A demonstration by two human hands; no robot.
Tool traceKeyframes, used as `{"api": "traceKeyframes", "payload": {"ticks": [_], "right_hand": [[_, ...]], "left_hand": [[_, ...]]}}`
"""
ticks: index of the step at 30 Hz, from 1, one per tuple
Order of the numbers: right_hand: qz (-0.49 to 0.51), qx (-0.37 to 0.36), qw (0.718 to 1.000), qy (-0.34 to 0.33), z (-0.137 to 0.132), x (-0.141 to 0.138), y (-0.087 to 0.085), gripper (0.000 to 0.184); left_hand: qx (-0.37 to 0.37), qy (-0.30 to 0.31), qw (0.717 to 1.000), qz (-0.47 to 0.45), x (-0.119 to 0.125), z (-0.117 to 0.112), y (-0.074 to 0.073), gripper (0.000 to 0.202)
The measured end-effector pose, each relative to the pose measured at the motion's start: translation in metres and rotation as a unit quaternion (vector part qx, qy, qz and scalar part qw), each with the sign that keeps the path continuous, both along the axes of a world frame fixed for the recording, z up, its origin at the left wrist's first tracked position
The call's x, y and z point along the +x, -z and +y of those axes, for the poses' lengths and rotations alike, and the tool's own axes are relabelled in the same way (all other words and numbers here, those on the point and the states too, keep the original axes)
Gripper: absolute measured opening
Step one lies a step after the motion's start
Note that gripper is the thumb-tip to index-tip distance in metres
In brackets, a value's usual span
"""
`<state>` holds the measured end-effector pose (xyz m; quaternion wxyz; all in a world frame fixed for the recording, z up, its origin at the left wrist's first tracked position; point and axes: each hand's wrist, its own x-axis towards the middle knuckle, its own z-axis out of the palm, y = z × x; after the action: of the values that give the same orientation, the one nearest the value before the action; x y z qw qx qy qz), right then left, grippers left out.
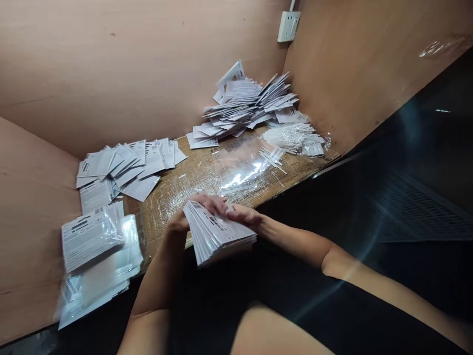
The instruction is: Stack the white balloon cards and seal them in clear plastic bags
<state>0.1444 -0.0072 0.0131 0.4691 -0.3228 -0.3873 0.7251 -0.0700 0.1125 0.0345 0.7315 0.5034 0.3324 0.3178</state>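
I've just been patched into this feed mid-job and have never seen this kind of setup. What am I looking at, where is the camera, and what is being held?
There is no machine here, only a person working with bare hands. The single picture comes from a camera worn on their head, looking forward and down.

The left hand and right hand together grip a fanned stack of white leaflets at the near edge of a worn table boxed in by wooden walls.

On the table lie a spread of loose leaflets at the left, bagged bundles nearer the person, a big heap of leaflets in the far corner, and thin white strips in clear wrap beside it. A wall socket sits above.
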Motion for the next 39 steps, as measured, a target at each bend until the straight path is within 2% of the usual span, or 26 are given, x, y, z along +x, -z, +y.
{"api": "traceKeyframes", "payload": {"ticks": [2,4,5,7,9,11,12,14,16,18,19,20,21,22,23,24,25,26,27,30,33,35,36,39], "right_hand": [[-0.053,0.027,0.995,0.082,-0.01,0.022,-0.004,0.054],[-0.181,0.077,0.966,0.17,-0.011,0.044,-0.002,0.053],[-0.259,0.111,0.938,0.203,-0.01,0.053,0.001,0.052],[-0.375,0.173,0.882,0.226,-0.006,0.065,0.007,0.049],[-0.428,0.231,0.85,0.201,-0.005,0.074,0.004,0.045],[-0.458,0.284,0.834,0.122,-0.012,0.084,-0.013,0.044],[-0.473,0.301,0.825,0.066,-0.017,0.09,-0.026,0.046],[-0.517,0.299,0.801,-0.034,-0.031,0.104,-0.051,0.058],[-0.58,0.251,0.771,-0.074,-0.043,0.114,-0.065,0.064],[-0.626,0.182,0.755,-0.063,-0.054,0.12,-0.061,0.055],[-0.629,0.147,0.762,-0.047,-0.059,0.122,-0.053,0.049],[-0.612,0.116,0.782,-0.023,-0.065,0.123,-0.043,0.045],[-0.578,0.09,0.811,0.008,-0.071,0.125,-0.031,0.042],[-0.532,0.068,0.843,0.043,-0.079,0.128,-0.019,0.041],[-0.48,0.05,0.872,0.078,-0.086,0.13,-0.008,0.042],[-0.43,0.035,0.896,0.109,-0.094,0.133,0.003,0.042],[-0.386,0.021,0.912,0.138,-0.103,0.135,0.012,0.044],[-0.351,0.006,0.922,0.161,-0.111,0.137,0.019,0.046],[-0.32,-0.009,0.931,0.177,-0.118,0.139,0.026,0.049],[-0.22,-0.06,0.952,0.204,-0.136,0.14,0.041,0.055],[-0.101,-0.124,0.967,0.196,-0.142,0.136,0.05,0.059],[-0.036,-0.162,0.971,0.173,-0.14,0.13,0.051,0.06],[-0.011,-0.175,0.972,0.159,-0.137,0.126,0.051,0.061],[0.044,-0.198,0.973,0.107,-0.126,0.108,0.05,0.061]], "left_hand": [[-0.001,0.022,1.0,-0.021,-0.013,-0.006,-0.008,0.091],[0.039,0.025,0.999,-0.023,-0.016,-0.01,-0.009,0.113],[0.071,0.025,0.997,0.001,-0.014,-0.013,-0.004,0.118],[0.125,0.021,0.989,0.08,-0.003,-0.021,0.012,0.102],[0.151,0.014,0.978,0.141,0.011,-0.032,0.03,0.069],[0.185,0.015,0.971,0.151,0.02,-0.043,0.038,0.048],[0.216,0.026,0.964,0.154,0.023,-0.049,0.037,0.04],[0.291,0.071,0.937,0.18,0.03,-0.058,0.024,0.029],[0.335,0.147,0.907,0.208,0.044,-0.06,0.008,0.024],[0.325,0.219,0.895,0.211,0.065,-0.049,-0.003,0.03],[0.308,0.234,0.896,0.217,0.078,-0.039,-0.004,0.037],[0.288,0.217,0.903,0.235,0.09,-0.026,-0.002,0.049],[0.278,0.149,0.905,0.285,0.102,-0.012,0.002,0.055],[0.283,0.045,0.889,0.357,0.112,0.003,0.008,0.057],[0.292,-0.046,0.856,0.423,0.119,0.016,0.015,0.061],[0.301,-0.109,0.819,0.476,0.124,0.029,0.022,0.062],[0.31,-0.144,0.786,0.515,0.127,0.038,0.029,0.061],[0.315,-0.15,0.767,0.538,0.126,0.045,0.035,0.057],[0.317,-0.141,0.761,0.548,0.122,0.049,0.04,0.05],[0.301,-0.113,0.785,0.53,0.101,0.045,0.048,0.027],[0.225,-0.14,0.858,0.441,0.078,0.019,0.046,0.023],[0.15,-0.163,0.908,0.356,0.068,-0.006,0.042,0.032],[0.122,-0.172,0.923,0.322,0.065,-0.019,0.04,0.041],[0.089,-0.19,0.94,0.271,0.062,-0.061,0.035,0.063]]}}
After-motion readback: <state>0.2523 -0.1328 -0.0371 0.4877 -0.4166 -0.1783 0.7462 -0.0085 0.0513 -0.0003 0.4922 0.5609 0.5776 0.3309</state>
